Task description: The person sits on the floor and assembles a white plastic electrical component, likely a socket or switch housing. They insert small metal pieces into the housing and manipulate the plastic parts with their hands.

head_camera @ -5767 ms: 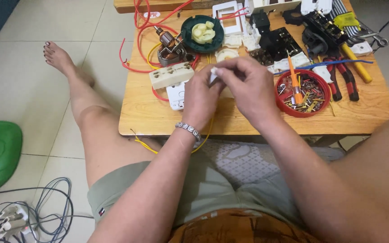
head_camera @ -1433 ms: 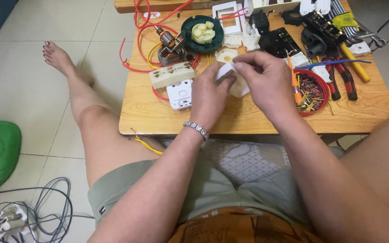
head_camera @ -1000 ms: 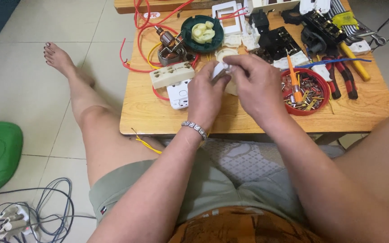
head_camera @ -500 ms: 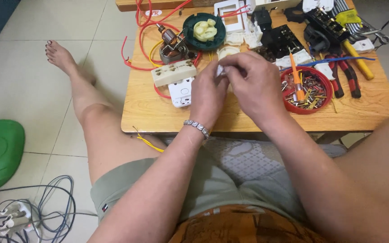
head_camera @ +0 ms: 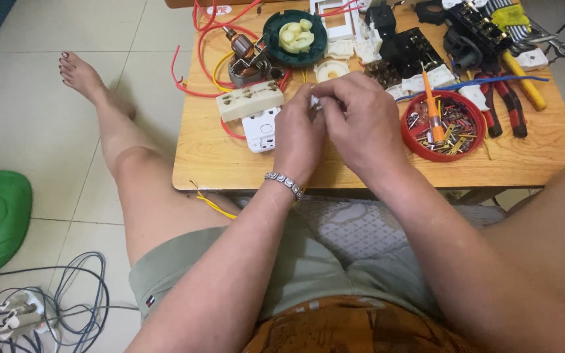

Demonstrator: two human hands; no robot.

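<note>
Both hands meet over the middle of the wooden worktop point(head_camera: 230, 167). The left hand point(head_camera: 299, 134) and the right hand point(head_camera: 361, 121) have their fingers point(head_camera: 335, 91) bent close together, pinching a small white part point(head_camera: 313, 101) between the fingertips; only a little of it shows, so I cannot tell its shape. Just beside the left hand lie a white socket plate point(head_camera: 261, 127) and a cream socket strip point(head_camera: 250, 100). Near the right hand stands a red bowl point(head_camera: 445, 117) of small metal pieces with an orange screwdriver point(head_camera: 430, 108) in it.

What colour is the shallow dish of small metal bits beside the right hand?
Red. The dish shows plainly in the head view, just beyond the right hand.
</note>
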